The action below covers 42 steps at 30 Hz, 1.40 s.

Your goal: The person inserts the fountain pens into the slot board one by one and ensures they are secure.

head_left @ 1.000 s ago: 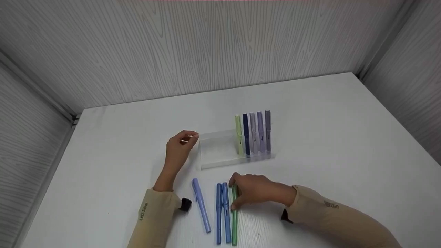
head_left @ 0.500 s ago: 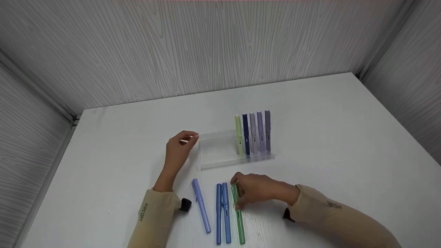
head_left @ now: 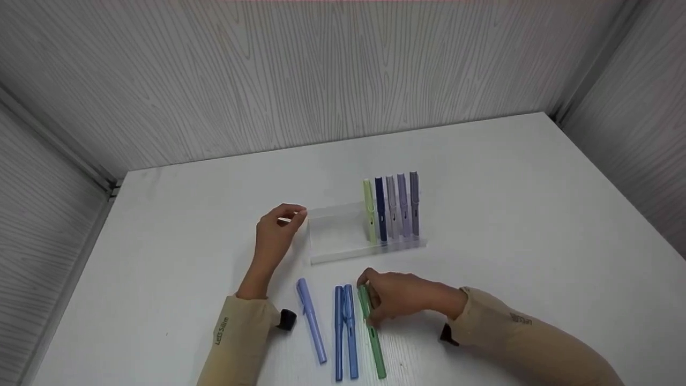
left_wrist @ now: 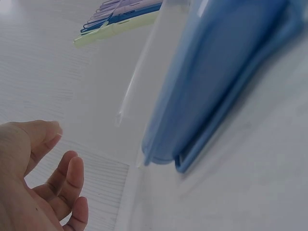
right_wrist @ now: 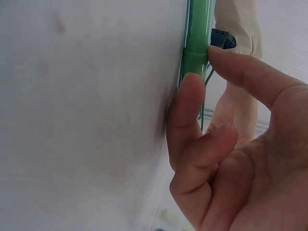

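My left hand [head_left: 276,230] pinches the upper left corner of a clear pen rack [head_left: 335,254] between thumb and forefinger. On the rack's right part several capped pens stand side by side: a lime one [head_left: 368,195], a navy one [head_left: 380,198] and purple ones [head_left: 402,195]. In front of it my right hand [head_left: 402,295] pinches a green pen [head_left: 377,356], which lies slantwise on the table. The right wrist view shows thumb and fingertips on either side of that green pen [right_wrist: 197,29]. The rack's left part holds no pens.
Left of the green pen lie two blue pens [head_left: 338,343] close together and a periwinkle pen [head_left: 313,327]. A blue pen [left_wrist: 216,72] looms large in the left wrist view. A grey wood-grain panel [head_left: 343,69] stands behind the white table [head_left: 509,214].
The green pen has turned, its lower end swinging right, away from the blue pens. My right hand has shifted slightly with it. The left hand stays at the rack's corner.
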### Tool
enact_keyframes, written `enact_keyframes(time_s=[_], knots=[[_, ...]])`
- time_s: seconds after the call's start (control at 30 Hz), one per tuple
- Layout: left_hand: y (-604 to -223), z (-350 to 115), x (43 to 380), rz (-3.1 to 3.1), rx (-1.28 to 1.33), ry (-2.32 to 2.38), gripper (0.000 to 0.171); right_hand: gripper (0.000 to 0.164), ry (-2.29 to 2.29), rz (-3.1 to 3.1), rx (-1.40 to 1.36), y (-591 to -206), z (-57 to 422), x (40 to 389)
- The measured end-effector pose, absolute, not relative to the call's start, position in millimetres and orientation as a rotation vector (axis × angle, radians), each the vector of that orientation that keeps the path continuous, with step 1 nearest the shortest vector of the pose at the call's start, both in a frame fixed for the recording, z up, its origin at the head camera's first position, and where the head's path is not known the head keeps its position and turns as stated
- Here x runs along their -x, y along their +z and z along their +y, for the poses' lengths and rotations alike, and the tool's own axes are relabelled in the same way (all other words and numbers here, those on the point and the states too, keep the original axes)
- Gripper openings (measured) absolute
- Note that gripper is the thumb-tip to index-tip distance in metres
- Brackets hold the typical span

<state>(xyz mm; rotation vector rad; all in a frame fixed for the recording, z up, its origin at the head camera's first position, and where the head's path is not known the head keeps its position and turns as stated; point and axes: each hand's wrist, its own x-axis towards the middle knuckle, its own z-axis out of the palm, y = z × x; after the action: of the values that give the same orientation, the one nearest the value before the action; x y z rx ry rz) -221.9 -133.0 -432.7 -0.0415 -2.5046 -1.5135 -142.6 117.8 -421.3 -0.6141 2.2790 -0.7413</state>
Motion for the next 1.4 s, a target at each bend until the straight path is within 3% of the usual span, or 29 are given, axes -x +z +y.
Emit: enact_keyframes(time_s=[0.73, 1.4], knots=[[-431.1, -131.6, 221.7, -2.5, 0.035, -1.504, 0.02, 0.066, -0.774, 2.351, 0.701, -420.4, 122.5, 145.7], [-431.1, -131.1, 222.1, -2.51, 0.057, -1.494, 0.02, 0.064, -1.106, 2.138, 0.61, -418.5, 128.2, 149.0]])
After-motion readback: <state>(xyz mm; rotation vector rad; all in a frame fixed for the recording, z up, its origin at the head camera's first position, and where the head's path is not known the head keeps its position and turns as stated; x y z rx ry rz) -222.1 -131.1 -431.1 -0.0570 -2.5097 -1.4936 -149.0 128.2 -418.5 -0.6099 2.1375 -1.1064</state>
